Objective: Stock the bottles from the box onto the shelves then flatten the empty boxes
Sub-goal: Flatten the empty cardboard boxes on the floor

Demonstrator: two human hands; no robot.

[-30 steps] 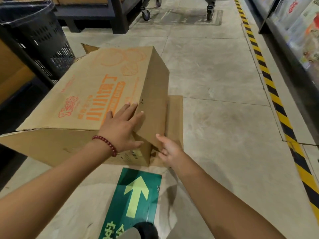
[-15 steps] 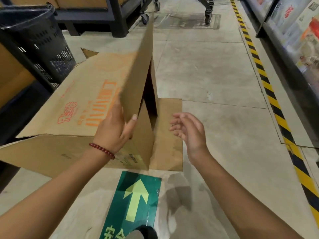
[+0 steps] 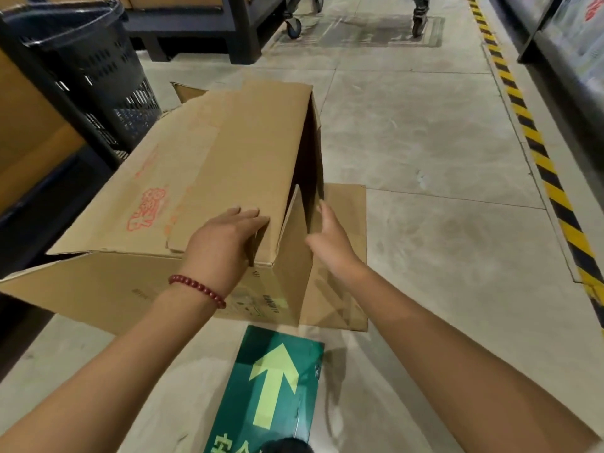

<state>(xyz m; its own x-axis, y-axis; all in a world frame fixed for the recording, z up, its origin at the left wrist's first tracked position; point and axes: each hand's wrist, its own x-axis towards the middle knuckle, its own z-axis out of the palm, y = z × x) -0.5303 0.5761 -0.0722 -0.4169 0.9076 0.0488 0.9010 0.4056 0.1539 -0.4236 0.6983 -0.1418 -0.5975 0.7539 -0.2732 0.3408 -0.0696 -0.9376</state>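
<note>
- A large brown cardboard box with orange print (image 3: 196,178) lies on its side on the pale grey concrete floor (image 3: 425,158), its open end facing right and its inside dark.
- One end flap (image 3: 343,223) lies flat on the floor at the box's right; another flap (image 3: 228,165) is folded back flat over the printed top panel.
- The left hand (image 3: 222,243), with a red bead bracelet (image 3: 197,289) on the wrist, rests palm-down on that folded flap, fingers straight on top and thumb hooked over the near right corner of the box.
- The right hand (image 3: 330,237) is relaxed and holds nothing; its straight fingertips touch the edge of an upright side flap (image 3: 291,256) at the open end.
- A green floor sticker with a pale yellow arrow (image 3: 271,387) sits just in front of the box, near the bottom edge of the view.
- A black perforated plastic basket (image 3: 98,70) stands behind the box at the left.
- A yellow-and-black striped line (image 3: 536,152) runs along the floor's right side.
- Castor wheels (image 3: 294,27) show at the far end of the floor.
</note>
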